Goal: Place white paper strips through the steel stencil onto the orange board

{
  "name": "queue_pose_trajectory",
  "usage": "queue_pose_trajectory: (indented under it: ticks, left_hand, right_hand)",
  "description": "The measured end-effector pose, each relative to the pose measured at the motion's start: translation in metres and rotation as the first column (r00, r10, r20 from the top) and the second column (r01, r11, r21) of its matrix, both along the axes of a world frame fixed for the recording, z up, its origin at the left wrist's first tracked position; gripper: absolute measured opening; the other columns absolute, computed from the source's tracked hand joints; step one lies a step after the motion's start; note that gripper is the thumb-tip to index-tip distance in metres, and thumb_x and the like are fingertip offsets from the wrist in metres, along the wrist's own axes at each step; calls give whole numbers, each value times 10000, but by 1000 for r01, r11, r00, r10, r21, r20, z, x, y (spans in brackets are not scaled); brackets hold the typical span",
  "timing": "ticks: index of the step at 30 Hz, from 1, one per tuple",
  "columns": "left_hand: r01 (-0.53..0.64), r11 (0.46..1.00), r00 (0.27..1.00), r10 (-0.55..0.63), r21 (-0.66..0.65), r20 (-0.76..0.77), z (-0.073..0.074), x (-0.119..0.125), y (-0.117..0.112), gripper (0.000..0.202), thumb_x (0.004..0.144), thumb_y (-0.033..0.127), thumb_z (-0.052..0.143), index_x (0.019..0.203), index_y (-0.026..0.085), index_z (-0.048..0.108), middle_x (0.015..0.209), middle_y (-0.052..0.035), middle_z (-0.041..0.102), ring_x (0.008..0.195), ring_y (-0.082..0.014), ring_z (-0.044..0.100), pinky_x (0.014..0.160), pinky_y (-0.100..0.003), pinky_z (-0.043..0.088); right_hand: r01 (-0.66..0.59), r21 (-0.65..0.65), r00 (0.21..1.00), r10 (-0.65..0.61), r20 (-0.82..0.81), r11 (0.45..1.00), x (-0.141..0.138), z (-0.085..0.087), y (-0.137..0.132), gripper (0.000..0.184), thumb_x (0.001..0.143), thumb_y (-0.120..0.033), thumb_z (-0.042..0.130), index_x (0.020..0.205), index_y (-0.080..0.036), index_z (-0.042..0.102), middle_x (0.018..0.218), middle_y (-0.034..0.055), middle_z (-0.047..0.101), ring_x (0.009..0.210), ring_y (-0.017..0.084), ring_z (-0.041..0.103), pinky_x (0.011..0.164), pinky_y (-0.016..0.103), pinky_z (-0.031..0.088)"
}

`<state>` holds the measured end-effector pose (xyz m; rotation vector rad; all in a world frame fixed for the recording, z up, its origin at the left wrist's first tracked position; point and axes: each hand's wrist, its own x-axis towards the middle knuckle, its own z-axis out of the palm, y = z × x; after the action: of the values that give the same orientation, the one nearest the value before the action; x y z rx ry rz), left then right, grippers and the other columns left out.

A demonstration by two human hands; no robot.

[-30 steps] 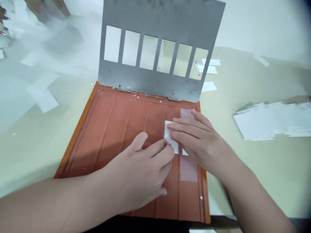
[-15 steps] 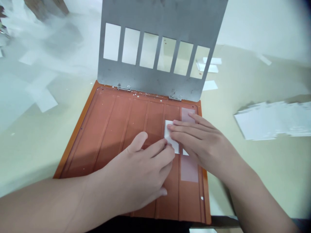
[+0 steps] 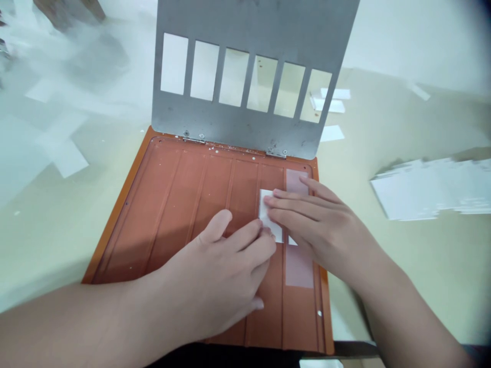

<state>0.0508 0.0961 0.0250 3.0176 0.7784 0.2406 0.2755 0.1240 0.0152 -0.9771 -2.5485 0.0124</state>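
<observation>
A small white card [image 3: 264,200] lies on the orange ribbed board [image 3: 172,194], set in one of its lanes. The fingertips of my right hand [image 3: 326,225] press flat on the card from the right, and the fingers are stretched out. Touching its lower left edge are the bent fingertips of my left hand [image 3: 226,271], whose thumb stands apart. In the rightmost lane a translucent strip [image 3: 299,266] shows below and above my right hand. Part of another white piece [image 3: 292,240] peeks out there, mostly covered by that hand.
A grey metal plate [image 3: 245,130] with a row of rectangular cut-outs stands raised, hinged to the board's far edge. Spread white cards [image 3: 425,189] lie on the table at the right. Several small white pieces [image 3: 332,134] lie behind the board, with white sheets [image 3: 71,158] at the left.
Almost nothing differs. Both hands stay on the same card, and the view has shifted very slightly.
</observation>
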Motion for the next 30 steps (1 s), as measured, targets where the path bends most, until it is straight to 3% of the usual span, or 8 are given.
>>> queue_pose_trajectory:
  ticks: [21, 30]
  left_hand:
    - [2, 1000, 1000, -2, 8, 18, -2, 1, 1, 543, 861, 582, 642, 1169, 139, 697, 1222, -57, 668, 1111, -242, 520, 910, -469, 360]
    - [0, 1000, 1000, 0, 11, 8, -2, 0, 0, 544, 883, 571, 615, 1188, 127, 684, 1233, -65, 657, 1127, -251, 508, 927, -475, 367]
  right_hand:
    - [33, -77, 996, -40, -82, 996, 1, -3, 0, 167, 956, -100, 562, 955, -225, 674, 1100, 1, 775, 1082, 205, 716, 1168, 464, 390]
    - [9, -35, 998, -11, -55, 999, 1, -1, 1, 181, 957, -100, 559, 969, -229, 686, 1099, -10, 775, 1060, 190, 725, 1188, 449, 372]
